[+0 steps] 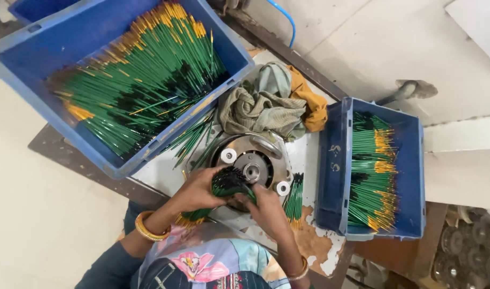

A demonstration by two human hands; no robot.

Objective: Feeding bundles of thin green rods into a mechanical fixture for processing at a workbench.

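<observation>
A bundle of green brushes (223,187) is clasped by the left hand (199,190) and right hand (266,206), both closed around it, over a round metal machine (253,160). Its long axis runs diagonally, dark ends up-right. Little free worktop (164,174) is left: a large crate (116,80) crowds the left, a small crate (370,168) the right, rags (271,104) behind.

1. Only one view is given, taken from a camera worn on the person's head, so no overlap with a second view can be told.
2. The scene is looked at steeply downward, almost straight down onto the worktable (164,174) (the person's own lap is caught at the bottom edge).
3. The hands are seen from close up, low in the middle of the frame.
4. The view is tilted a bit, so table edges and floor (36,214) run diagonally.
</observation>
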